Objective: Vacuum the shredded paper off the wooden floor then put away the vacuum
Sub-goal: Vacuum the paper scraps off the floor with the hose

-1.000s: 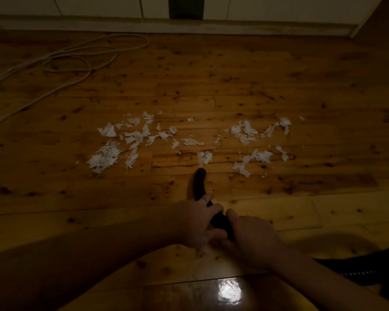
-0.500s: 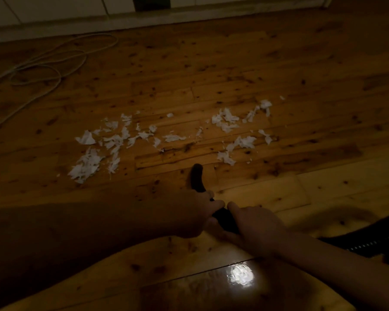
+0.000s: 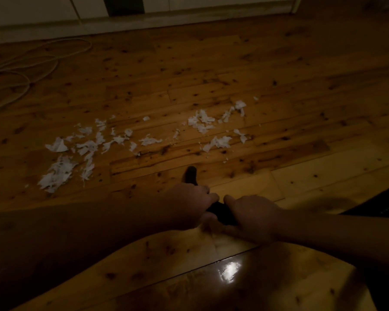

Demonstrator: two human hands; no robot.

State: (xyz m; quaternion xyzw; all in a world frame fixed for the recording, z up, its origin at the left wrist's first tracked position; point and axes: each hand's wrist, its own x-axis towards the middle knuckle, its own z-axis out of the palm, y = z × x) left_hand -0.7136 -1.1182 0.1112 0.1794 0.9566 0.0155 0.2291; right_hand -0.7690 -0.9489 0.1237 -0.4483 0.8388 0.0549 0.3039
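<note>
The shredded paper [image 3: 58, 173] is white, torn into ragged flakes and thin strips. It lies on the wooden floor [image 3: 234, 63] in 2 loose groups. The one on the left is larger and denser, with its thickest heap at the near-left end. The one on the right is thinner, and tiny crumbs are scattered between and around them. The boards are glossy, knotty and honey-coloured under dim light.

The vacuum nozzle [image 3: 190, 176] is a slim black tube with a rounded tip, pointing away from the person. Its tip sits just short of the paper, below the sparse stretch between the 2 groups, and touches no scrap. Whether it rests on the boards I cannot tell.

The left grip [image 3: 189, 205] is curled round the tube, fingers over its top. The right grip [image 3: 254, 218] is closed round it just behind, and the 2 almost meet. A dark ribbed hose [image 3: 386, 205] shows at the right edge.

A white cable [image 3: 27, 86] lies in loops at the far left, a pale skirting [image 3: 189, 21] runs along the far edge, and a bright glare [image 3: 229, 269] shines on the near boards.
</note>
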